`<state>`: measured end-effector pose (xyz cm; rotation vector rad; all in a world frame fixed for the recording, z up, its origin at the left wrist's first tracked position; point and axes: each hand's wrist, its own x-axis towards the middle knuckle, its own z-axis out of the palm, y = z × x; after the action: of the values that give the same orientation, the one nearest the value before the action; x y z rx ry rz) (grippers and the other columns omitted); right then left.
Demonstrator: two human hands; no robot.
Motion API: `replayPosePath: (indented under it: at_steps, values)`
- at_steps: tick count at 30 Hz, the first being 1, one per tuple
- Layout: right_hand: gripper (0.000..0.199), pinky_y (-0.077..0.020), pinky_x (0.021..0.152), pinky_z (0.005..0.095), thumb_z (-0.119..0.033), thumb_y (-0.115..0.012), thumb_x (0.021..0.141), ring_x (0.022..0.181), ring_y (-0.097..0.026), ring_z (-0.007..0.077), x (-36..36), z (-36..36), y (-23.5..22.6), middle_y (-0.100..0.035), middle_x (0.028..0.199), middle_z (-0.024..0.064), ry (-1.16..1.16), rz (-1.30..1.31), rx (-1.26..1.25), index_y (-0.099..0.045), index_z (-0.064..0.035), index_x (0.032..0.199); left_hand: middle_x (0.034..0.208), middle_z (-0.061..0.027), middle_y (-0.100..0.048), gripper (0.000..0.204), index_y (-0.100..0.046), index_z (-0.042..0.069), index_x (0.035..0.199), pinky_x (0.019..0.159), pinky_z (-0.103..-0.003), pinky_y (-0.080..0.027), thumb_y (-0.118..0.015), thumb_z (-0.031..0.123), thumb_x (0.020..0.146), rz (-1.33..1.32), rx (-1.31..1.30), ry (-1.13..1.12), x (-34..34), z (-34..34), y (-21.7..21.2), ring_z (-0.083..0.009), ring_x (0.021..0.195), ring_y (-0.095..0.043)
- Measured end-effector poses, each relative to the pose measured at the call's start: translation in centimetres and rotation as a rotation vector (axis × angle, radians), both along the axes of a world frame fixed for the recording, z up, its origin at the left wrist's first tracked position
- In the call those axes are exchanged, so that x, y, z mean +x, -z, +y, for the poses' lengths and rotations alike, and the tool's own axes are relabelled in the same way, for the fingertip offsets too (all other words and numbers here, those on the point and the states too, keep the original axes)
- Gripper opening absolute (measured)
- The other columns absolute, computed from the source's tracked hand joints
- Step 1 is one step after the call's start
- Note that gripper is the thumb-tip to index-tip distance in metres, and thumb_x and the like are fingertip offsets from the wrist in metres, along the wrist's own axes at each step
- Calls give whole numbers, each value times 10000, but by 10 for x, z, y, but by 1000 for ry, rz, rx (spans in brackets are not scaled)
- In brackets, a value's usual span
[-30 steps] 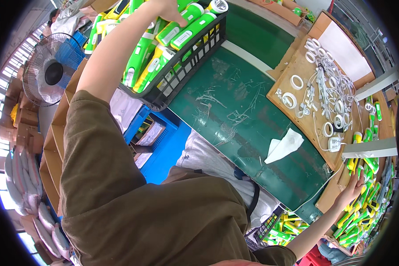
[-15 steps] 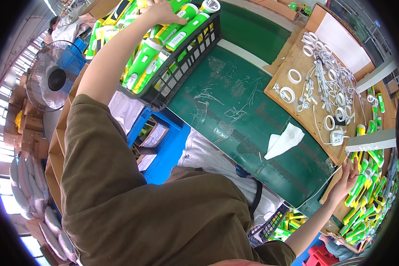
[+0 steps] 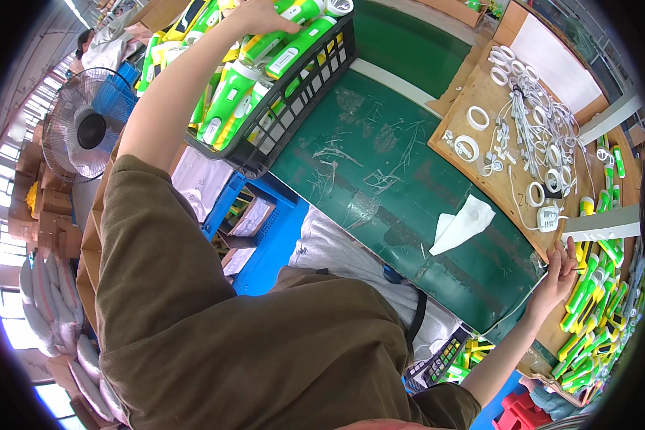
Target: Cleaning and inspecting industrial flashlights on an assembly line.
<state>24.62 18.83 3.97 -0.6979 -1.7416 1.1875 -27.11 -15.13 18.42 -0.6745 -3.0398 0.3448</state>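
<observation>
Your left hand [image 3: 261, 16] clamps a green torch [image 3: 279, 10] in the black crate [image 3: 304, 79] (far-left tabletop corner); your right hand [image 3: 555, 283], fingers apart, touches torches [image 3: 588, 287] at the right edge.

The left hand [image 3: 261, 16] rests on green torches [image 3: 265, 61] piled in a black crate [image 3: 304, 86] at the far left. The right hand [image 3: 555, 283] touches torches at the right edge of the green worktop [image 3: 380, 179], near a white cloth [image 3: 462, 226].

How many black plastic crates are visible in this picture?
2. One black crate full of green torches sits at the green table's far left; another crate is below the near edge. Others may be hidden.
</observation>
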Motion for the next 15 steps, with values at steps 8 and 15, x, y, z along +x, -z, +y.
replayPosePath:
  at_steps: [8, 15]
  values:
    - [107, -459, 932, 344, -42, -526, 922, 1107, -554, 231, -5, -2, -3, -484, 1310, 192, 71, -17, -6, -442, 5, 969, 994, -285, -618, 747, -594, -105, 1087, 883, -392, -479, -689, 504, 664, 215, 480, 88, -12, -5, -3, -327, 1006, -600]
    - [342, -475, 898, 310, -121, -569, 919, 1014, -593, 191, -54, -6, -14, -574, 1188, 157, -18, 20, -3, -500, 48, 1208, 1065, -198, -603, 678, -477, -53, 1222, 853, -357, -495, -643, 366, 716, -324, 968, 564, 109, 94, -43, -269, 957, -611]
